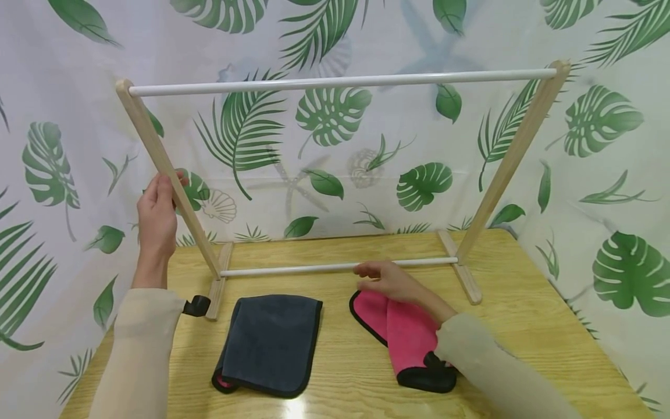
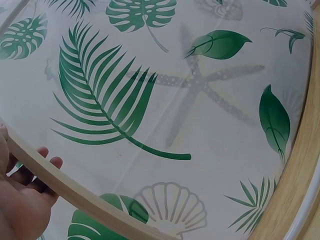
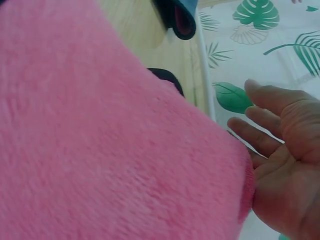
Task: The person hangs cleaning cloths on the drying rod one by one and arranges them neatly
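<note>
A wooden rack with a white upper rod (image 1: pixel 340 82) and a white lower rod (image 1: pixel 293 269) stands on the table. My left hand (image 1: pixel 159 215) grips its left wooden post (image 1: pixel 173 174); in the left wrist view, fingertips (image 2: pixel 56 162) show past the post's far side. Over a pink towel (image 1: pixel 410 334) with black edging, my right hand (image 1: pixel 389 282) hovers near the lower rod, its fingers loosely extended. The right wrist view has the pink fleece (image 3: pixel 115 135) beside that hand (image 3: pixel 290 160), with no cloth between thumb and fingers. A folded dark grey towel (image 1: pixel 272 343) lies left of the pink one.
The rack's right post (image 1: pixel 513 160) rises from a wooden foot (image 1: pixel 466 282) near the table's right side. Behind the wood-grain table (image 1: pixel 345 372) hangs a white curtain (image 1: pixel 377 203) printed with green leaves, also along both sides.
</note>
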### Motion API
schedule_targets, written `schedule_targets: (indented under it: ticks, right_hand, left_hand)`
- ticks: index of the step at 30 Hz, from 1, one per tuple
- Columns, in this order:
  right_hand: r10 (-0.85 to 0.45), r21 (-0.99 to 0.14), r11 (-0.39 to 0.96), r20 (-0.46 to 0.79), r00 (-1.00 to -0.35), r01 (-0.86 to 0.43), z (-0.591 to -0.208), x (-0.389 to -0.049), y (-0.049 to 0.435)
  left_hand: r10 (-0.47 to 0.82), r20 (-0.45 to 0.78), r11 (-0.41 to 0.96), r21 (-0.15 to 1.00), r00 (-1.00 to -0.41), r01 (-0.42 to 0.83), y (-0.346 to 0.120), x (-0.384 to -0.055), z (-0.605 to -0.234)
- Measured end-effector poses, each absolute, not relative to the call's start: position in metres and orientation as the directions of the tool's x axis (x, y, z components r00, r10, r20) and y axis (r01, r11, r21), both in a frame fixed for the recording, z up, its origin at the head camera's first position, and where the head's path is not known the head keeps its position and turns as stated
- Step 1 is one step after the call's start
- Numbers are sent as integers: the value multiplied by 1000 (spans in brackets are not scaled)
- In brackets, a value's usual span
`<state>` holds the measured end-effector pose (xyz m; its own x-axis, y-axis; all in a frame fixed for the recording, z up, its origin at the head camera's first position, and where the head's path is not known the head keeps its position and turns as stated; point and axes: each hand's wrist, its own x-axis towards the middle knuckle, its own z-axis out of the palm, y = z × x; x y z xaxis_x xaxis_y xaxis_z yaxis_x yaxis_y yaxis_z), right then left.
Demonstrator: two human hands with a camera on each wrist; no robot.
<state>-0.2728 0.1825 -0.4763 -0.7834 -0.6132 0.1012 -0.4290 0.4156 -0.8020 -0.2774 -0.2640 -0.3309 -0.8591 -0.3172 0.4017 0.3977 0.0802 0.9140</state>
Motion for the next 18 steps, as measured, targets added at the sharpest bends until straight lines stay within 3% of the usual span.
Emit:
schedule_targets:
  ticks: [5,12,18]
  right_hand:
    - [-628,-792,451,46,-777,-412,-486,-276,179]
    - [-666,-736,474,59,-743,-483,-496,-279,169]
    - [-703,-562,560,67,-708,-609,-498,-277,164]
  left_hand:
    - [-337,400,30,909,-852,416,-264,-279,-331]
    - [-332,382,-72,902,-862,427,-268,-283,-329]
    - [-287,346,-160,902,-893,401,-276,-287,-330]
